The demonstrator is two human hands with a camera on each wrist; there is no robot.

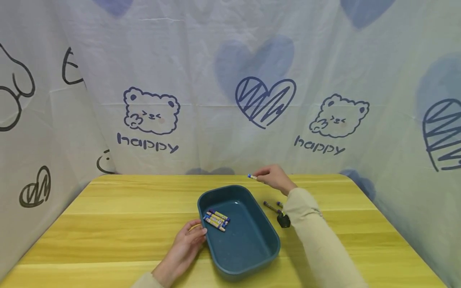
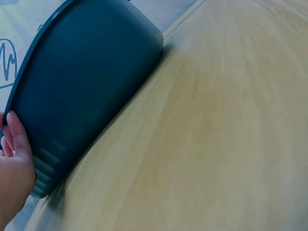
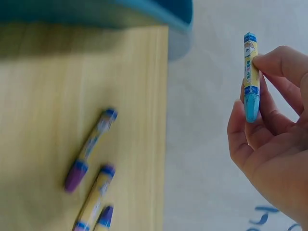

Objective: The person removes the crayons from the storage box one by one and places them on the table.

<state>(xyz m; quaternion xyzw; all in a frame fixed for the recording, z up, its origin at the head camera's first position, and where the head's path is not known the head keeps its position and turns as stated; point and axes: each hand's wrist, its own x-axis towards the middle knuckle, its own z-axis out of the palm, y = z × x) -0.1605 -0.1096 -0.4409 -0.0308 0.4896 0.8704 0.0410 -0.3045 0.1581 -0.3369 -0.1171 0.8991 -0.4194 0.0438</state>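
My right hand (image 1: pixel 275 178) is raised near the table's far edge and pinches a light-blue crayon (image 3: pixel 251 77) between thumb and fingertips. The crayon has a yellow wrapper with blue bands, and its tip points down in the right wrist view. My left hand (image 1: pixel 185 244) grips the left side of a dark teal plastic bin (image 1: pixel 271 246) at its rim. In the left wrist view, the thumb (image 2: pixel 19 134) lies against the bin's outer wall. Inside the bin, against its left wall, several yellow-wrapped crayons (image 1: pixel 217 220) lie in a small cluster.
Right of the bin, a purple crayon (image 3: pixel 90 149) and other crayons (image 3: pixel 96 197) lie on the wooden table (image 1: pixel 119 228). A small black object (image 1: pixel 283 220) is beside them, partly behind the right sleeve. A printed cloth (image 1: pixel 201 80) hangs behind the table and at both sides.
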